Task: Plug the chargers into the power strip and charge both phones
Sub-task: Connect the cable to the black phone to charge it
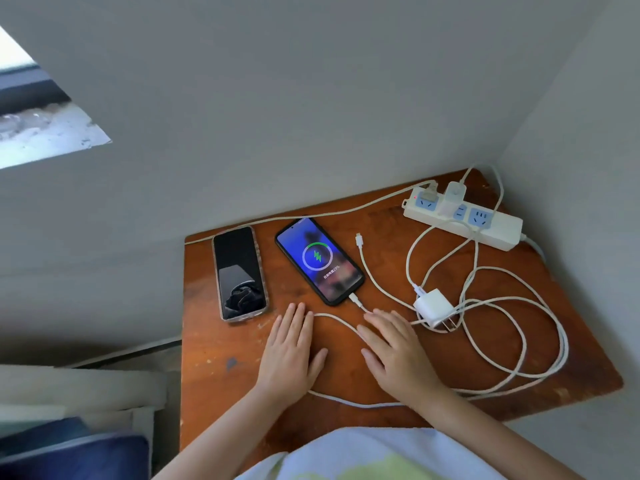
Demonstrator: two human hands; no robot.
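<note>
Both hands lie flat on the brown wooden table [221, 382], fingers straight and spread, holding nothing. Just left of centre, the left hand [289, 355] rests palm down; the right hand [394, 355] rests palm down beside it, its fingers lying over a white cable [341, 322] that loops between the two hands and runs up to the bottom end of the lit phone [320, 259]. That phone lies face up just beyond the fingertips, its screen showing a green charging ring and lightning mark.

To its left, apart from it, lies the dark phone [239, 273] in a clear case, screen black, with no cable at its lower end. A loose white connector [359, 239] lies on the table just right of the lit phone, joined to nothing.

Near the right hand's fingertips, a white charger block [431, 308] lies on its side among coils of white cable, its prongs bare and out of any socket. At the far right corner sits the white power strip [498, 230] with blue sockets and a small red light; another white charger [452, 197] stands plugged into it.
</note>
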